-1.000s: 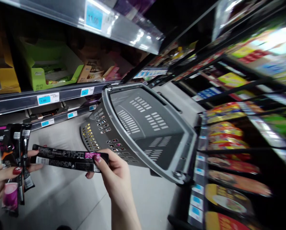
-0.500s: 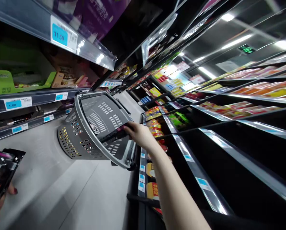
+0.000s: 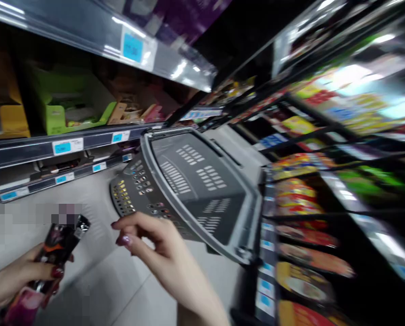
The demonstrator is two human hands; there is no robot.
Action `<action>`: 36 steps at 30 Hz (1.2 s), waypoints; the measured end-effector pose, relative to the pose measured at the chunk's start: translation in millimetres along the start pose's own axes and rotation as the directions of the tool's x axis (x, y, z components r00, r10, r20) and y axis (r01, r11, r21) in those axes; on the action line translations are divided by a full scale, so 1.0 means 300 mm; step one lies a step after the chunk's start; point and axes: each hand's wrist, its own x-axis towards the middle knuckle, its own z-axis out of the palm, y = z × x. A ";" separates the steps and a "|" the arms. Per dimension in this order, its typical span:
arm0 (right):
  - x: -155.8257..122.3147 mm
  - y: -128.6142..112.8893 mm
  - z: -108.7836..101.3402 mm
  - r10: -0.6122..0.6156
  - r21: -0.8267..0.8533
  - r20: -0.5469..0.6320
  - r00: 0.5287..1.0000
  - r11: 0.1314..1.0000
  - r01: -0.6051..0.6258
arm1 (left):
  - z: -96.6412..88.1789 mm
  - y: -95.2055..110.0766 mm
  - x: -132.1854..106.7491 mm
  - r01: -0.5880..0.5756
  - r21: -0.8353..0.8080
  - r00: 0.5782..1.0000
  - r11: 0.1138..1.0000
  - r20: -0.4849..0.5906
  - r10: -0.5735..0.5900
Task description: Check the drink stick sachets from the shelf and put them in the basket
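My left hand (image 3: 32,274), at the lower left, is closed around a black snack packet (image 3: 58,242) with orange print. A pink-purple packet (image 3: 25,304) shows just below, by the same hand. My right hand (image 3: 160,246) reaches in front of the grey shopping basket (image 3: 147,188), its fingers bent and apart with nothing between them. The basket stands on the floor with its open top towards me. Its perforated far wall shows, but the bottom is hidden. I cannot make out the dark area inside at its lower right.
Along the left, a shelf (image 3: 100,138) carries open cartons, including a green carton (image 3: 56,120), above blue price tags. The opposite shelves on the right hold red and yellow packs (image 3: 296,194). Pale floor (image 3: 131,290) runs between the two rows.
My right hand has let go of the dark packet it held over the basket and come back towards my left hand. My left hand has moved up and right, and the view has shifted left.
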 end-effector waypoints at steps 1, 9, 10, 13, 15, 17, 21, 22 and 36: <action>0.006 0.006 0.071 0.011 0.053 0.009 1.000 0.999 -0.011 | 0.009 0.007 0.003 -0.010 0.025 1.000 1.000 0.019 0.010; 0.081 0.097 0.259 0.057 0.004 -0.080 0.995 0.998 -0.057 | 0.029 0.011 0.013 -0.015 0.198 1.000 0.980 -0.002 0.016; 0.081 0.101 0.255 0.043 0.035 -0.097 0.994 0.999 -0.040 | 0.028 0.009 0.014 -0.038 0.222 0.999 0.974 0.024 0.033; 0.071 0.115 0.241 -0.011 0.149 -0.160 0.987 0.988 0.035 | 0.014 -0.010 0.029 -0.103 0.221 0.989 0.970 0.126 0.076; 0.062 0.132 0.230 0.000 0.238 -0.185 0.983 0.970 0.045 | -0.007 -0.029 0.044 -0.077 0.111 0.984 0.991 0.171 0.057; 0.054 0.156 0.212 0.046 0.411 -0.186 0.981 0.911 0.036 | -0.031 -0.045 0.055 -0.019 -0.046 0.974 0.999 0.223 0.029; 0.031 0.198 0.160 0.011 0.771 -0.160 0.987 0.626 0.118 | -0.054 -0.039 0.047 0.054 -0.210 0.948 0.976 0.318 0.016; 0.024 0.204 0.147 -0.019 0.808 -0.148 0.989 0.574 0.132 | -0.052 -0.029 0.041 0.070 -0.203 0.947 0.977 0.322 -0.001; 0.009 0.222 0.156 -0.076 0.619 -0.307 0.949 0.741 0.260 | 0.004 0.101 -0.026 -0.362 0.177 0.884 0.915 -0.245 0.397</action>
